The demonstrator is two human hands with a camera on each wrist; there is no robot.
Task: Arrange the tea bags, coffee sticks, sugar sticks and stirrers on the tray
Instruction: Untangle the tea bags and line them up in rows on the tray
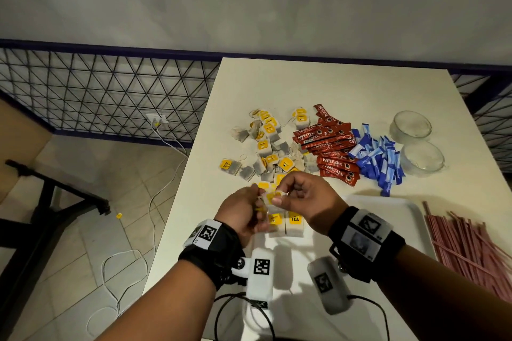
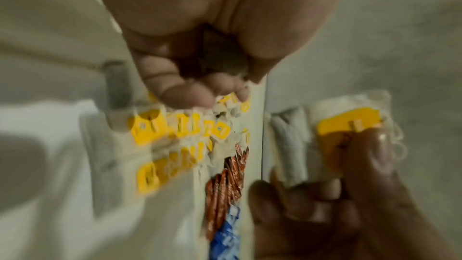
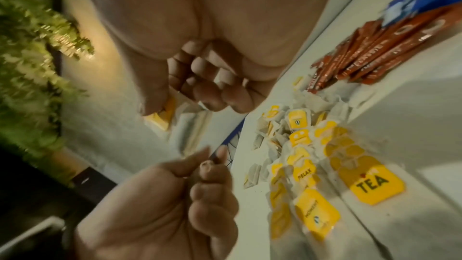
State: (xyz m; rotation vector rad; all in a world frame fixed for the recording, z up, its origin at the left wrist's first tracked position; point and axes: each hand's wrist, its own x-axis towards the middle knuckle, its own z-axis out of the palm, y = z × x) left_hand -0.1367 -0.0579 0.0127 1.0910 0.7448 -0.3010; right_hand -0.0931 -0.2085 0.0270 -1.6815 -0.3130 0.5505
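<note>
Hands meeting above tray's far-left corner: left hand (image 1: 243, 209) and right hand (image 1: 302, 199) both pinching one tea bag (image 1: 270, 198), likely untangling its string. Two bags already on tray (image 1: 399, 212); pile (image 1: 266, 144) waiting on table (image 1: 346, 86).

Both wrist views are motion-blurred; the stirrers (image 1: 471, 243) run off the right edge.

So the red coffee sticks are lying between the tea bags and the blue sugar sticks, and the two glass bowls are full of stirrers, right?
Not quite. The head view shows the two glass bowls empty; the stirrers lie loose on the table, right of the tray. The coffee sticks do lie between the tea bags and sugar sticks.
</note>
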